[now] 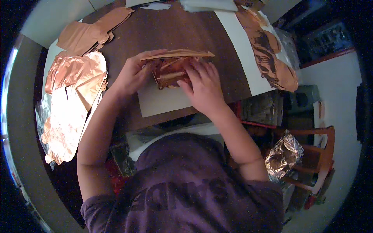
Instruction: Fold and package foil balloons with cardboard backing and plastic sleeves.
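Note:
In front of me, just above the table, is a folded piece of copper-coloured foil card (171,72). Its brown upper edge stands up, and its shiny inner side is turned toward me. My left hand (132,75) grips its left end, the fingers behind and the thumb in front. Over the right part lies my right hand (206,83), fingers spread against the shiny inside and thumb apart near the lower edge. The fingertips are partly hidden by the folds. A white sheet (159,103) lies beneath, on the near edge of the table.
Shiny copper foil cutouts (70,105) and matt brown ones (83,37) lie along the table's left side. More copper cutouts (268,54) rest on a white strip (233,39) at the right. A wooden chair (328,151) with crumpled foil (283,155) stands lower right.

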### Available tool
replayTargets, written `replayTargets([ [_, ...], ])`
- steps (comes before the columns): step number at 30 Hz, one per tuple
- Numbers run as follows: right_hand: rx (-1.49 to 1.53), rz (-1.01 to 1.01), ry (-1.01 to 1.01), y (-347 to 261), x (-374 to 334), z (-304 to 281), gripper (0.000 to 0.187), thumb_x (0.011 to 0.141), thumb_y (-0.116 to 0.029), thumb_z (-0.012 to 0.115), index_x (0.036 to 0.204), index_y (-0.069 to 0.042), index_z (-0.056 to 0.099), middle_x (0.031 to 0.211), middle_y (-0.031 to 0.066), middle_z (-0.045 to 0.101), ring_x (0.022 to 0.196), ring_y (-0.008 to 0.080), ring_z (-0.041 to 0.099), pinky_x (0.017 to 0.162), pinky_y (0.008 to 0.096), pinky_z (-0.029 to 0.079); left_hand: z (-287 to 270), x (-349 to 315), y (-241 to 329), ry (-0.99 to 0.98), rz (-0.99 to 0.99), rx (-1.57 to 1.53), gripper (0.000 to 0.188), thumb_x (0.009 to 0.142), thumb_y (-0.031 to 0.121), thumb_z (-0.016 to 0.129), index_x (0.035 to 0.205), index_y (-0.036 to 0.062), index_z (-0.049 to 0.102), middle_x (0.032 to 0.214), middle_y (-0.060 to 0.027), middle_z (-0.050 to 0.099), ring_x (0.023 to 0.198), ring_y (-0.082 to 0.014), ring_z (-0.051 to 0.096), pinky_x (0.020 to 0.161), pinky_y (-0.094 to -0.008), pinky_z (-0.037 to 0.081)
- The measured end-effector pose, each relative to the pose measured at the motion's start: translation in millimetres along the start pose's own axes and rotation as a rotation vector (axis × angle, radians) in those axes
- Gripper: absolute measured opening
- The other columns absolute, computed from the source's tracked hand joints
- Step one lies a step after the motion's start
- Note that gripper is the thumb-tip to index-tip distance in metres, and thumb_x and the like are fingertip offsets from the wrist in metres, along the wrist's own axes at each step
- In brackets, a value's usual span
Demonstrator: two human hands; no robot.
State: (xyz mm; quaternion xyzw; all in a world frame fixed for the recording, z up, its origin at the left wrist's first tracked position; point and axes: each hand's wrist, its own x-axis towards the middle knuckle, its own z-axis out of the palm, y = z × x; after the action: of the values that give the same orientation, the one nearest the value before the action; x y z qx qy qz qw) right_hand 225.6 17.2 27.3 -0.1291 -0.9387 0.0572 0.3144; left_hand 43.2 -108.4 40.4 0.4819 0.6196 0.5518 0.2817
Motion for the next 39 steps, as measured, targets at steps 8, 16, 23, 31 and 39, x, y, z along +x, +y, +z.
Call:
replayTargets([
  [8,0.055,-0.017,-0.165,-4,1,8,0.045,0.080,-0.029,0.061,0.115,-0.001,0.054,0.122,0.0165,0.052,0.112,0.0351,0.049,0.100,0.0493,0.032,-3,1,1,0.017,0.007,0.086,0.030,0.094,0.012,0.048,0.122,-0.0006,0.052,0.110,-0.0095,0.061,0.100,-0.0135,0.055,0.088,-0.0270,0.044],
  [16,0.013,-0.062,-0.164,-2,4,8,0.044,0.079,-0.029,0.061,0.114,-0.003,0.055,0.120,0.0153,0.054,0.109,0.0328,0.051,0.099,0.0475,0.033,-3,3,-8,-0.011,0.050,-0.004,0.031,0.094,0.011,0.047,0.123,-0.0004,0.051,0.112,-0.0101,0.061,0.103,-0.0145,0.055,0.090,-0.0276,0.043],
  [23,-0.018,-0.060,-0.260,-4,11,3,0.041,0.080,-0.031,0.060,0.114,-0.007,0.057,0.116,0.0124,0.054,0.107,0.0303,0.049,0.095,0.0465,0.035,-3,6,-5,0.023,0.044,-0.067,0.033,0.095,0.009,0.044,0.126,-0.0002,0.049,0.119,-0.0100,0.058,0.106,-0.0147,0.053,0.092,-0.0284,0.042],
  [31,0.015,-0.041,-0.223,-2,18,13,0.039,0.080,-0.029,0.060,0.113,-0.009,0.057,0.116,0.0125,0.054,0.108,0.0324,0.049,0.093,0.0484,0.037,-11,1,8,-0.125,0.147,0.286,0.041,0.081,0.001,0.050,0.122,0.0020,0.053,0.120,-0.0168,0.054,0.112,-0.0282,0.053,0.097,-0.0330,0.041],
  [39,0.157,-0.007,-0.189,-2,8,9,0.040,0.074,-0.018,0.062,0.113,-0.008,0.056,0.114,0.0144,0.056,0.111,0.0352,0.048,0.094,0.0484,0.038,-12,-6,11,-0.321,0.351,0.525,0.067,0.064,0.038,0.073,0.117,0.0022,0.056,0.124,-0.0214,0.046,0.118,-0.0371,0.044,0.100,-0.0427,0.036],
])
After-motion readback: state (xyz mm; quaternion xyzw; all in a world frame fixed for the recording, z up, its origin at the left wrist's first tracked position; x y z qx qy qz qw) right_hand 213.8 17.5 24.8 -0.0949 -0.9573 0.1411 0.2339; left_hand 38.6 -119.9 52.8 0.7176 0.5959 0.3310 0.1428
